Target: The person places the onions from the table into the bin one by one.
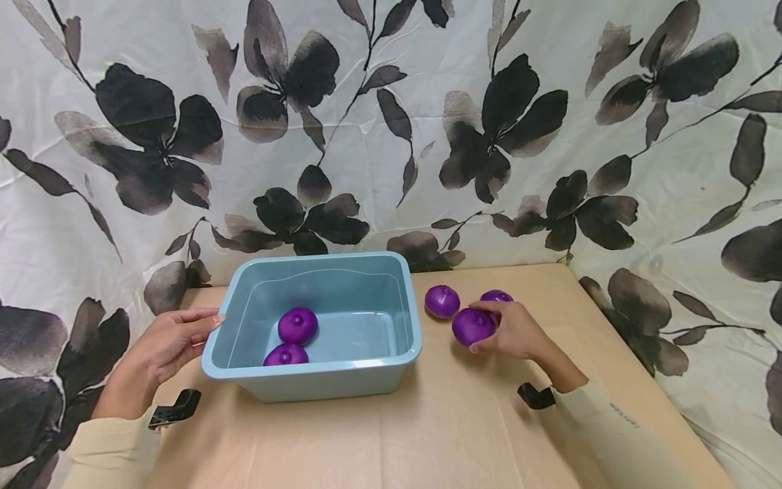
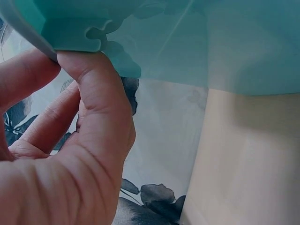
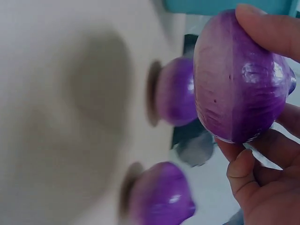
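A light blue plastic tub (image 1: 403,350) stands on the table, with two shiny purple onions (image 1: 298,326) lying inside it. My left hand (image 1: 177,343) pinches the tub's left rim between thumb and fingers; the left wrist view shows the thumb right under the rim's edge. To the right of the tub, my right hand (image 1: 510,329) grips another purple onion (image 3: 243,77), held above the table with its shadow on the surface. Two more onions rest on the table close by: one (image 1: 442,301) near the tub, and one (image 1: 496,295) partly hidden behind the right hand.
The tan table top (image 1: 452,435) runs forward from the tub. Behind it and along the sides hangs a white cloth (image 1: 403,183) with dark flower prints, close to the tub's back. Each wrist carries a small black camera mount (image 1: 537,395).
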The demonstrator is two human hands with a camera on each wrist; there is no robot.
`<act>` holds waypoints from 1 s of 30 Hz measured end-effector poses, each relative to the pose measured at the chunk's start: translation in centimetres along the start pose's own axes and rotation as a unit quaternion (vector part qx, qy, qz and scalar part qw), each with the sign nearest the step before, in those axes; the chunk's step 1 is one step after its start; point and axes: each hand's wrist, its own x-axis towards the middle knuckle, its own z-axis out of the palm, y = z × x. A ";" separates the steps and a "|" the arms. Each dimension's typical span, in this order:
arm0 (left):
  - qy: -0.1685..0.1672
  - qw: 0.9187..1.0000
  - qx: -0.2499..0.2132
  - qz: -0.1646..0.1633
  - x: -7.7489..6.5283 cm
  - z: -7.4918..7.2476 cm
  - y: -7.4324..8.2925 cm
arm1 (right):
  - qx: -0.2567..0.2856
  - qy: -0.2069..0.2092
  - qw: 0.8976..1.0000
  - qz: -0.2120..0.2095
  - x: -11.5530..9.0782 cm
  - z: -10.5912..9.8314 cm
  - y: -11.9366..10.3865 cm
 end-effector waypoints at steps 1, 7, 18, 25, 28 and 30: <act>0.000 1.000 0.000 0.000 0.0 0.0 0.0 | 0.001 0.001 1.000 -0.003 0.0 -0.3 -0.3; 0.001 1.000 0.004 -0.001 0.0 0.1 0.1 | 0.018 0.000 1.000 -0.023 0.2 -1.9 -2.6; 0.003 1.000 0.007 0.009 0.0 0.0 -0.3 | 0.037 -0.026 0.997 -0.058 0.6 -4.4 -7.2; 0.005 1.000 0.006 0.011 -0.1 0.0 -0.3 | 0.050 -0.024 0.994 -0.091 1.1 -5.1 -9.1; 0.006 1.000 0.008 0.012 -0.1 0.0 -0.4 | 0.049 -0.028 0.993 -0.099 1.4 -5.3 -9.7; 0.008 1.000 0.009 0.012 -0.2 0.0 -0.4 | 0.048 -0.035 0.993 -0.101 1.6 -5.4 -10.2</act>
